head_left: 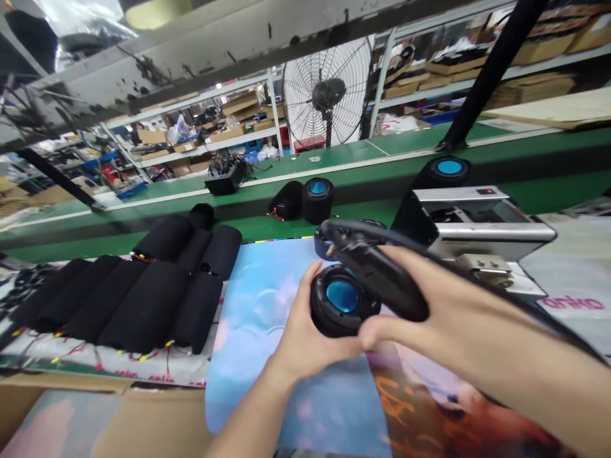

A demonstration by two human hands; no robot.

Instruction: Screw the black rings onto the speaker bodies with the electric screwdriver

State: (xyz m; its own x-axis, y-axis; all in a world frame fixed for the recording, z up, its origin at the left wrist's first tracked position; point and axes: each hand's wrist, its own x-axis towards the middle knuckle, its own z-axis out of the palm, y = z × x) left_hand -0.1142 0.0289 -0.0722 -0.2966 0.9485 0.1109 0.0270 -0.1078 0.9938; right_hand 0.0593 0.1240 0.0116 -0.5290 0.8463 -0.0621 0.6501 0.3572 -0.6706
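My left hand (305, 334) is wrapped round the near left side of a black cylindrical speaker (329, 321), whose upward-facing end shows a shiny blue disc. In my right hand (405, 318) is a black corded electric screwdriver (391, 277), slanting over the speaker's right side; its tip cannot be made out. My right thumb reaches the speaker's near edge, close to my left hand. Just behind, another dark round part (324, 245) is partly covered by the screwdriver. Under my hands lies a glossy blue printed sheet (252, 305).
Several black fabric-covered cylinders (143, 305) with wires lie at left. Two more speakers (317, 202) are behind on the green bench (267, 232). A silver-and-black screw feeder (491, 232) stands at right; the tool's cord (458, 267) passes before it. An open carton (162, 413) sits front left.
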